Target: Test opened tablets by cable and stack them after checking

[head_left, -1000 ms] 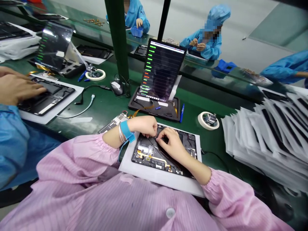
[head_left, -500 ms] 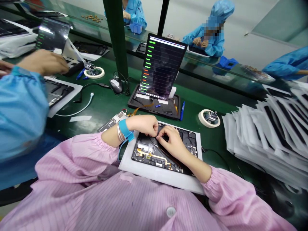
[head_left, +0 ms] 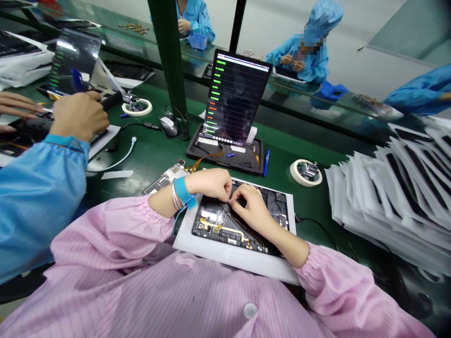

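Bench point(head_left: 158, 152) green, glass shelf point(head_left: 139, 43) and blue-clad co-workers point(head_left: 315, 61) beyond. Left hand point(head_left: 213, 183), right hand point(head_left: 253, 209): fingers bunched near-closed over opened device point(head_left: 213, 218) on white sheet point(head_left: 225, 254); can't tell if gripping.

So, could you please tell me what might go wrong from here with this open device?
A slip of the left hand or right hand could snag the gold flex cable, which lies exposed in the open device close to them. The left forearm is right by the circuit board, so a shift might nudge it and perhaps tug the orange ribbon beside it.
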Available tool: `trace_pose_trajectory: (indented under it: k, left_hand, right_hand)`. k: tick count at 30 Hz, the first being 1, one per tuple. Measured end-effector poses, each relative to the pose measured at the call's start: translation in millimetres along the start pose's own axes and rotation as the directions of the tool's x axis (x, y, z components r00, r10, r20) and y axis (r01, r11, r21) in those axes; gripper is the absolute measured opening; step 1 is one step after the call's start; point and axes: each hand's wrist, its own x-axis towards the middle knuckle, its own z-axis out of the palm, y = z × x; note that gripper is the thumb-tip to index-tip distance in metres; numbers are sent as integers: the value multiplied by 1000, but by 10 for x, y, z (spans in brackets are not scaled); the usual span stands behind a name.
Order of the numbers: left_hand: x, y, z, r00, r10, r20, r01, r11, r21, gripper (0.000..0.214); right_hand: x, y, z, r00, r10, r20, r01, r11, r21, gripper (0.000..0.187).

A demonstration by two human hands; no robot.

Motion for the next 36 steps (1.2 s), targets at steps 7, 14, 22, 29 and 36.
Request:
trace_pose_trajectory:
  k: [7,14,22,29,36]
  left_hand:
    - [20,-17,26,997,66,-46,-66,998,6,11]
    - [42,-71,-75,984,172,55,-172,985,0,14]
    - [551,-41,-268,516,167,-840,159,945,285,55]
    - [550,360,-253,583,57,-810,272,926,261,55]
    - [447,925,385,834,179,-522,30,929,368,24]
  right_hand:
    - [-6,10,10,1000,-9,-19,9,1000,6,8]
    - [-16,56,25,998,-28,-55,29,1000,2,6]
    - [-13,69,12,996,-31,-85,30,999,-16,9]
    - [15,65,50,993,-57,-103,53,998,-41,7]
    - [-397,-204,-642,960,-182,213,248,908,-339,13]
